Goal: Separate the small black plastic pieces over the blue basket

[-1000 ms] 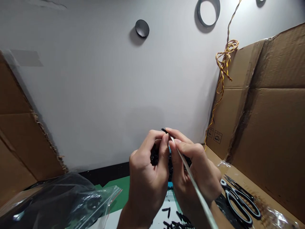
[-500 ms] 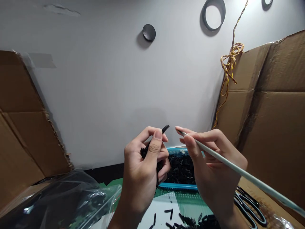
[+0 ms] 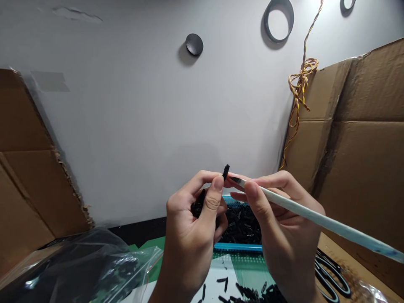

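My left hand (image 3: 197,223) pinches a small black piece (image 3: 226,170) upright between thumb and forefinger, with more black pieces (image 3: 198,203) held in its palm. From the right, my right hand (image 3: 284,223) grips a long pale rod (image 3: 315,216) with a dark pointed tip. That tip is beside the lower part of the pinched piece; whether it touches cannot be made out. Behind the hands a blue basket (image 3: 238,246) holds a heap of black pieces (image 3: 243,225).
Loose black pieces (image 3: 259,294) lie on white paper (image 3: 221,269) and a green mat (image 3: 249,269). A clear plastic bag (image 3: 94,265) is at left, scissors (image 3: 331,275) at right. Cardboard panels (image 3: 366,168) flank the pale wall (image 3: 158,105), where twisted wire (image 3: 299,84) hangs.
Both hands have come together. The black piece in my left hand stands more upright, and the rod's tip has moved left to beside it. The view has shifted slightly.
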The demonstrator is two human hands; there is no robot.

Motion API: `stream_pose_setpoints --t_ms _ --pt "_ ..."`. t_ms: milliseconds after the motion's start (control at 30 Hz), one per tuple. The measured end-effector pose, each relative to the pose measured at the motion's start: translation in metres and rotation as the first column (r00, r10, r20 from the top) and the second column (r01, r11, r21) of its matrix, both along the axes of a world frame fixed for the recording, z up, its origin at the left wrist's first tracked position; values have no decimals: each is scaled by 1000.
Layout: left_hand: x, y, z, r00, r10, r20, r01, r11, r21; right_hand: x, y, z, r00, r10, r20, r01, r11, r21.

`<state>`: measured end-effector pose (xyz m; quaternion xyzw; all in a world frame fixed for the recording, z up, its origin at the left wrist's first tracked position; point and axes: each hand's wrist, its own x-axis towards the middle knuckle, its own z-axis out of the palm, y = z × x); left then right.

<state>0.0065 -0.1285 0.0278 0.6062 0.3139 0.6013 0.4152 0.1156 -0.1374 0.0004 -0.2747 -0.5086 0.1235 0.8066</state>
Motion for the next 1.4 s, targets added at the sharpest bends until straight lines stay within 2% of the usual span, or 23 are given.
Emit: stream_pose_setpoints --t_ms 167,300,533,767,867,1033,1200,1300,1400 --pt "1 2 -5 997 53 -50 -47 993 110 -3 -2 -1 999 -36 -29 37 998 59" --pt "-2 6 -8 987 102 -124 -76 977 201 -3 -4 -1 995 -103 8 102 993 63" --pt "1 3 -10 969 213 -125 -181 956 229 -3 -4 1 996 -90 27 87 994 71" --pt "-6 10 -13 937 243 -251 -147 926 347 -3 -3 0 983 -166 74 163 985 49" --pt "-5 10 -15 917 294 -269 -171 900 400 -2 -2 -3 968 -222 117 217 975 51" --pt "4 9 -18 880 427 -208 -281 821 498 0 1 -8 933 -299 198 283 953 105" --pt "11 10 -21 865 478 -154 -313 753 579 -3 5 -12 853 -427 301 385 903 190" --pt "14 12 -23 859 500 -109 -338 715 612 -6 10 -16 787 -535 308 466 842 270" --pt "14 12 -24 855 511 -85 -353 695 627 -6 17 -20 745 -600 291 480 786 390"
